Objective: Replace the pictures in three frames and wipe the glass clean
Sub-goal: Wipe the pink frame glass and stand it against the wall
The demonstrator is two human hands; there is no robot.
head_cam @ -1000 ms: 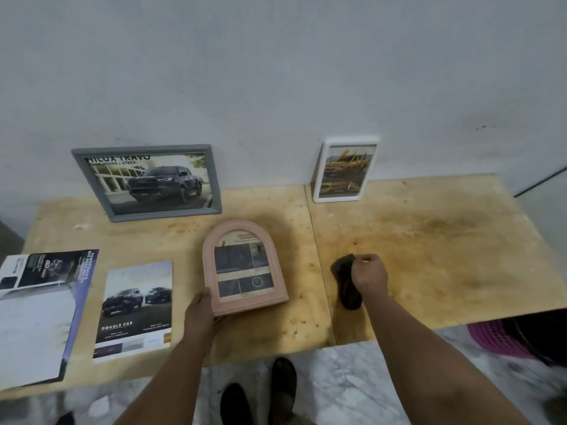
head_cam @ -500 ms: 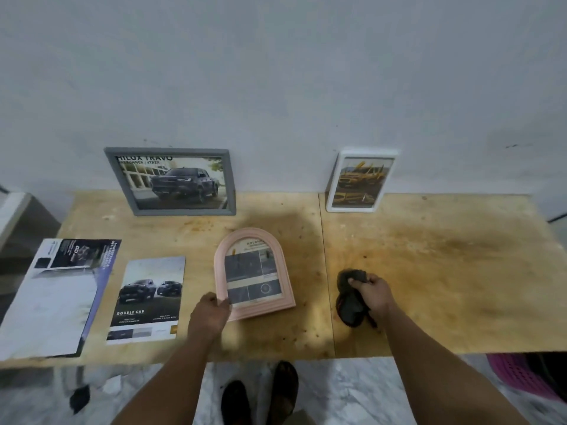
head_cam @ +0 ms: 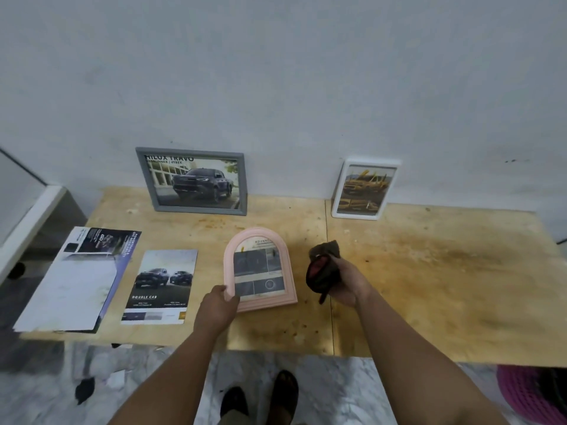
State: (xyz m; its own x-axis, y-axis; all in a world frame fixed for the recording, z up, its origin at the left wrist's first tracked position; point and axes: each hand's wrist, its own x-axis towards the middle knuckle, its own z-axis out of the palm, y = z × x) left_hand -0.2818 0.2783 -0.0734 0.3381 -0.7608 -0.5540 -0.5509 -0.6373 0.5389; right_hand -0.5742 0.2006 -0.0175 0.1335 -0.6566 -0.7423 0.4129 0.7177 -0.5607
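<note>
A pink arched frame [head_cam: 259, 240] lies face up in the middle of the wooden table [head_cam: 429, 271]. My left hand [head_cam: 217, 305] grips its lower left corner. My right hand [head_cam: 348, 282] holds a dark crumpled cloth [head_cam: 322, 271] lifted just right of that frame, apart from the glass. A grey frame [head_cam: 191, 180] with a truck picture leans on the wall at the back left. A white frame [head_cam: 365, 188] with a yellow picture leans at the back right.
Two loose car brochures lie left of the pink frame: a small one [head_cam: 161, 286] and a larger one [head_cam: 79, 277] at the table's left edge. A pink basket [head_cam: 527, 394] sits on the floor at the lower right. My feet [head_cam: 260, 397] show under the front edge.
My right hand has lifted the cloth off the table and brought it closer to the pink frame. The left hand keeps its hold on the frame's corner. The view has shifted left.
</note>
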